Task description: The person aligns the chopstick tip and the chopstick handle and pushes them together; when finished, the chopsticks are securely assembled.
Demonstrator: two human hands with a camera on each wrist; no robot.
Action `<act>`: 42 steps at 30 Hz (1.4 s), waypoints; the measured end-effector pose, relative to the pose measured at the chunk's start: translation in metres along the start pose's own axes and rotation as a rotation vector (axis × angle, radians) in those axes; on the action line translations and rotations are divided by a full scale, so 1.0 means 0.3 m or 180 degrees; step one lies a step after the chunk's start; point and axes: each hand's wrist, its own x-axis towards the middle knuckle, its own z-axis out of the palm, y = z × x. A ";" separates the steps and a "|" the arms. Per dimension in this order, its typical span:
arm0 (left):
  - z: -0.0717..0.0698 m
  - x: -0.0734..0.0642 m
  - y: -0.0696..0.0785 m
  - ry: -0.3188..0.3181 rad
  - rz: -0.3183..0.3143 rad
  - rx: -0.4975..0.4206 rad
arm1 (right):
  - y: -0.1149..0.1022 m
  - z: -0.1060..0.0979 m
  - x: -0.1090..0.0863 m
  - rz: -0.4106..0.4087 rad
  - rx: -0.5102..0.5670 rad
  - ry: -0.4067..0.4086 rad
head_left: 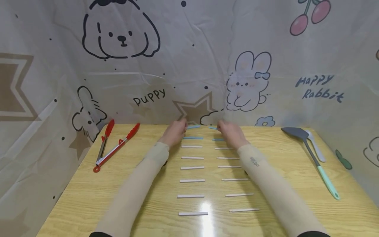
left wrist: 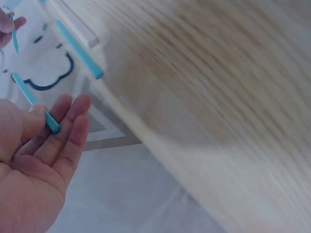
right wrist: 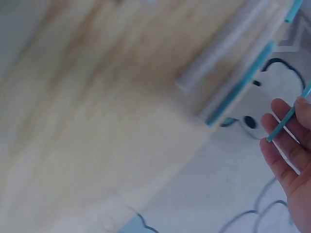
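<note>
At the far edge of the table, my left hand (head_left: 175, 132) pinches a thin light-blue stick (left wrist: 25, 91) between thumb and fingers. My right hand (head_left: 232, 134) holds a similar blue stick (right wrist: 287, 123) the same way, level with the left one. Just nearer than the hands, another blue stick (head_left: 193, 138) lies on the left, and one more blue stick (head_left: 218, 140) is partly covered by the right hand. Two columns of pale, whitish sticks, such as the near-left pale stick (head_left: 193, 214) and near-right pale stick (head_left: 244, 210), run toward me between my forearms.
Red-tipped tongs (head_left: 113, 151) lie spread on the left of the wooden table (head_left: 142, 217). On the right rest a grey spatula with a mint handle (head_left: 328, 182) and a pale utensil (head_left: 316, 148). A printed cloth (head_left: 189, 49) hangs behind the table and along its sides.
</note>
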 end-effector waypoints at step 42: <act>-0.085 -0.285 0.161 0.0791 0.1391 -0.0085 | -0.198 -0.238 -0.211 -0.1084 0.0660 0.1012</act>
